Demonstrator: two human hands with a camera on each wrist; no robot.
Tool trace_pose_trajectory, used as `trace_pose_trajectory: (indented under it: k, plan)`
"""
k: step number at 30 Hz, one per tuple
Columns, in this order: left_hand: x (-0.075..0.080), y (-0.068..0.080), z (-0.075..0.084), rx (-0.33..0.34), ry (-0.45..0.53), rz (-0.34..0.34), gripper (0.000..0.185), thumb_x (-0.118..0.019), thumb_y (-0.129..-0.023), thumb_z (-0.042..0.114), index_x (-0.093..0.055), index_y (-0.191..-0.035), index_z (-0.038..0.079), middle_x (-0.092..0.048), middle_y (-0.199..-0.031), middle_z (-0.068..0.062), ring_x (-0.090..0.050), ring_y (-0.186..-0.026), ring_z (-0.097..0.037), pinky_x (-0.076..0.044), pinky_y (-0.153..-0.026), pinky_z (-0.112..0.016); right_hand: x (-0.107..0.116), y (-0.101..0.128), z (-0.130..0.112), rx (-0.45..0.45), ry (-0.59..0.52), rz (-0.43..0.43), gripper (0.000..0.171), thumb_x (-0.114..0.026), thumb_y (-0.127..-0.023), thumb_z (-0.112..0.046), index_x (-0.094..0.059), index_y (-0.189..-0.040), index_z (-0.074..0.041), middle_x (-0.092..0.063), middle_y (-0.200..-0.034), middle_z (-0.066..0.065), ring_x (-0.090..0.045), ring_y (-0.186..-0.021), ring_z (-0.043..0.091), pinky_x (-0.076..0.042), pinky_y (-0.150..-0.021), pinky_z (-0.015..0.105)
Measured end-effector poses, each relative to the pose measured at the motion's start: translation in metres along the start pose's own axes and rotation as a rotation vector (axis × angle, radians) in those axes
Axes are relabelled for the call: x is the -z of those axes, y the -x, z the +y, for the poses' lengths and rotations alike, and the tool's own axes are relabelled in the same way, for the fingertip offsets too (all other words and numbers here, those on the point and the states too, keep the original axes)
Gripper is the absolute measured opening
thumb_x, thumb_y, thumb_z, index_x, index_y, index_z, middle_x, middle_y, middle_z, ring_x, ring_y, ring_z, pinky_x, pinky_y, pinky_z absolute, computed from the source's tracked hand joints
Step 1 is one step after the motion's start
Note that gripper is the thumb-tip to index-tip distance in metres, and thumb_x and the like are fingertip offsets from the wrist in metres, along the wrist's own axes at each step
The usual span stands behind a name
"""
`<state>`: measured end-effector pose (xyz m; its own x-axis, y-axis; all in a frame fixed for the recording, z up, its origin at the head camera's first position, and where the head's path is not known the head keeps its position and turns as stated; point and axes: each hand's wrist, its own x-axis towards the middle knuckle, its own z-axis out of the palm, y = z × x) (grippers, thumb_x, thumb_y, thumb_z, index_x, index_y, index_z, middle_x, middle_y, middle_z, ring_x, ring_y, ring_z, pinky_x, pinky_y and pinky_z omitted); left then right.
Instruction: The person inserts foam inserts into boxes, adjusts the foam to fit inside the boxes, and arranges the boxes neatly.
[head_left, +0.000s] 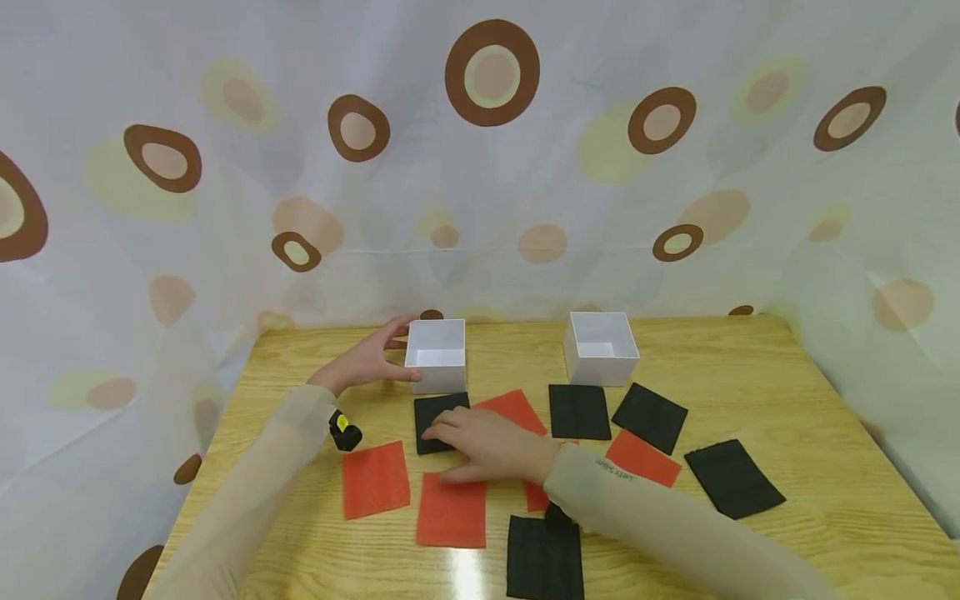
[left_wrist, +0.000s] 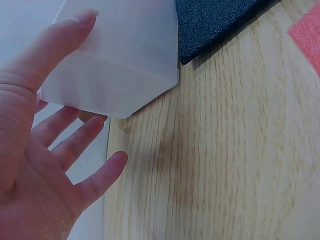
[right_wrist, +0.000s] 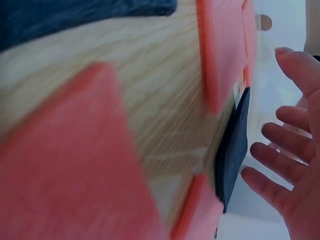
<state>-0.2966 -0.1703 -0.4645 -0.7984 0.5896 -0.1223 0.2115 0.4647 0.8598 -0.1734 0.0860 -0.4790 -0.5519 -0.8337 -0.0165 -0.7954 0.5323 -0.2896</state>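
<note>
My left hand (head_left: 365, 358) holds a white open-topped box (head_left: 440, 379) from its left side, thumb at the front wall and a finger behind it. In the left wrist view, the thumb (left_wrist: 67, 37) lies along the box wall (left_wrist: 120, 75), with the other fingers spread and partly hidden by the box. My right hand (head_left: 487, 442) reaches leftward over the flat cloth squares, its fingers extended and holding nothing. Its fingertips overlap a black square (head_left: 429, 410) in front of the box. A red square (head_left: 452, 521) lies just below that hand, and another red square (head_left: 517, 410) is partly behind it.
A second white box (head_left: 600, 367) stands at the back right, near the patterned curtain (head_left: 495, 192). More squares are spread over the wooden table: black ones (head_left: 579, 412) (head_left: 651, 418) (head_left: 735, 479) (head_left: 543, 562) and red ones (head_left: 377, 481) (head_left: 643, 458).
</note>
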Motion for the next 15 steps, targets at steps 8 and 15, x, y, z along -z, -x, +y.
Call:
trace_pose_trajectory:
  k: [8, 15]
  plan:
    - [0.0, -0.002, -0.005, -0.006, -0.001, 0.002, 0.106, -0.087, -0.087, 0.023, -0.018, -0.166, 0.01, -0.034, -0.162, -0.023, -0.041, -0.145, -0.047, -0.037, -0.115, -0.063, -0.011, -0.017, -0.007, 0.033, 0.02, -0.007, 0.069, -0.068, -0.095, -0.06, -0.057, -0.145, -0.013, -0.06, -0.137, -0.001, -0.056, -0.122, 0.014, -0.046, -0.106, 0.027]
    - [0.0, -0.002, -0.005, -0.013, 0.005, 0.0, 0.106, -0.088, -0.086, 0.021, -0.018, -0.166, 0.009, -0.034, -0.162, -0.022, -0.042, -0.144, -0.047, -0.039, -0.114, -0.062, -0.014, -0.03, -0.017, 0.057, 0.076, 0.02, 0.071, -0.07, -0.093, -0.062, -0.058, -0.144, -0.013, -0.059, -0.131, -0.002, -0.053, -0.113, 0.013, -0.046, -0.1, 0.024]
